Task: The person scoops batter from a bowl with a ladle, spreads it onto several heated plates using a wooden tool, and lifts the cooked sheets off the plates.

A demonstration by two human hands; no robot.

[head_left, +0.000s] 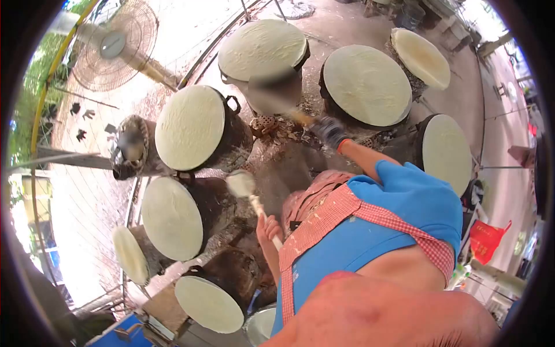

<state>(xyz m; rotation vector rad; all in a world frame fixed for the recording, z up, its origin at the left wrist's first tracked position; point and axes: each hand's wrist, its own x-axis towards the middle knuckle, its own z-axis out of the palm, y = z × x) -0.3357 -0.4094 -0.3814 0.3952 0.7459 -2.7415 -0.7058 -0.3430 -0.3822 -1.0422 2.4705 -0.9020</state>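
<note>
My left hand [269,227], bare, is closed round the pale handle of a ladle [241,184]. The ladle's round head is coated in whitish batter. On my right hand [330,133] is a dark glove with an orange cuff. It grips the wooden handle of a wide, flat scraper [274,92], whose blade is smeared by motion. The blade overlaps the front edge of the top griddle [263,49], which is covered with a pale batter layer. A second batter-covered griddle [367,85] lies just beyond my gloved hand.
More round griddles with pale layers curve around me, including a left one [191,127], a lower-left one [172,218], a bottom one [209,305] and a right one [447,155]. A thin pale sheet [421,58] tilts at upper right. A large fan [113,44] stands upper left.
</note>
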